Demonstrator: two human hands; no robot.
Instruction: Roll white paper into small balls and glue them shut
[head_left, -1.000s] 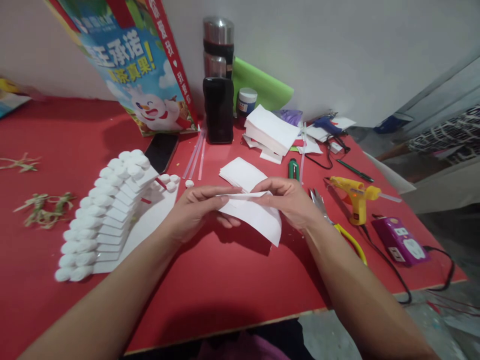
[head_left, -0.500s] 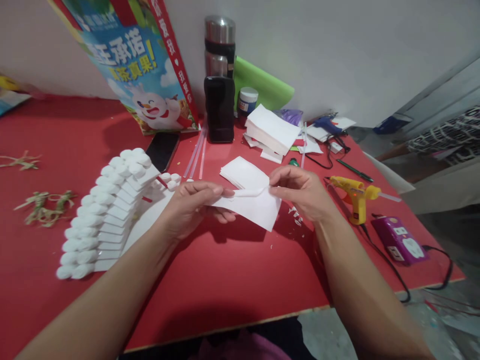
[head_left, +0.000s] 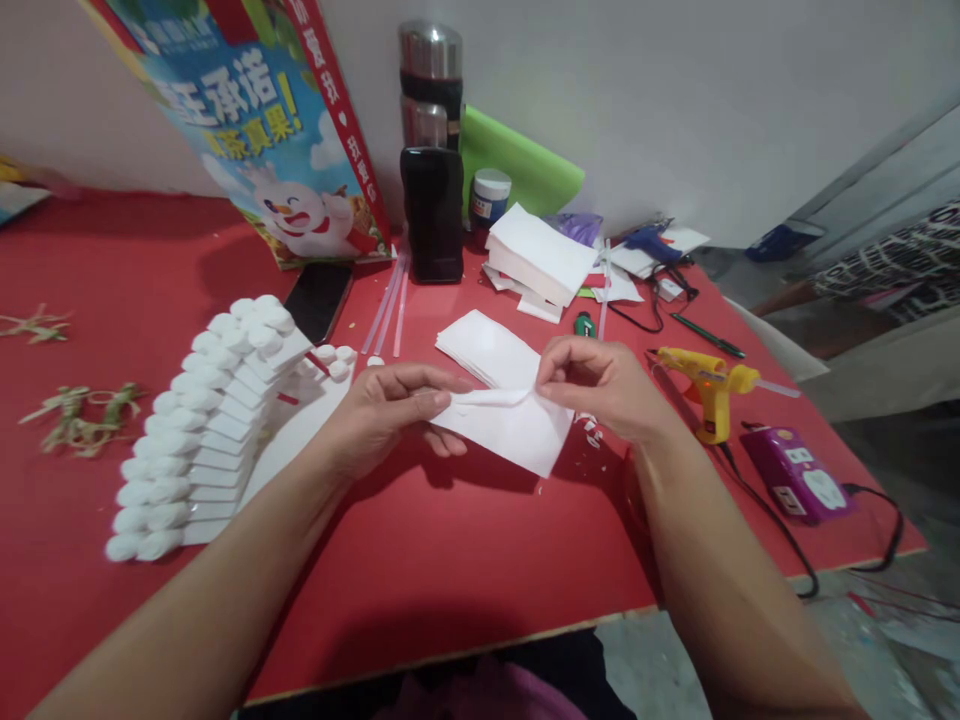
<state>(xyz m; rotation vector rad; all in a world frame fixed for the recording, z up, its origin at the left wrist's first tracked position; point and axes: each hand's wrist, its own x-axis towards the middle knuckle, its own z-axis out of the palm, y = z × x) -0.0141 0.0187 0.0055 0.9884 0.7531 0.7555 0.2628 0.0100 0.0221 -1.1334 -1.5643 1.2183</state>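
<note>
A sheet of white paper is held up between my hands, its far edge rolled or folded over. My left hand pinches the left end of that edge between thumb and forefinger, the other fingers partly under the sheet. My right hand is closed on the right end of the fold. Just behind lies a stack of white paper on the red table. To the left, white cards with round white pads overlap in a curved row.
A yellow glue gun and a purple power box are at the right. Behind stand a steel flask, a black phone, a jar and a large printed bag. A person's patterned clothing shows far right.
The sheet's lower part has swung slightly down and to the right, and its folded edge looks a little wider. Both hands keep their hold. The whole view has shifted slightly.
</note>
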